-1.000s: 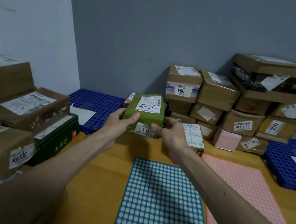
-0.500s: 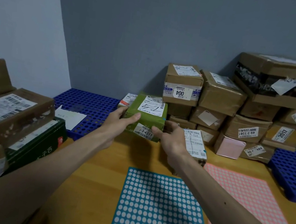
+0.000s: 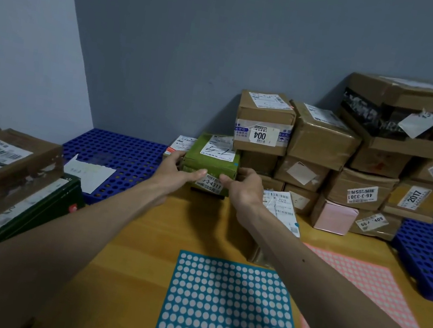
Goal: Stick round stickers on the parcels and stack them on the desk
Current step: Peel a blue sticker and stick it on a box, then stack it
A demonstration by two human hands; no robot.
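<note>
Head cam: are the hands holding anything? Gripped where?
Both hold the green parcel: the left hand grips its left side and the right hand its right side, with both thumbs laid across the front face.

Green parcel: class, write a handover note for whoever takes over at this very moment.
Hands: left hand and right hand both grip the green parcel by its sides, far across the desk, beside the brown parcel stack.
Sheets: teal sticker sheet lies near, pink sheet to its right.
Done: parcels stacked at the back.
Left: set this one down, release; probably the left pile next.
</note>
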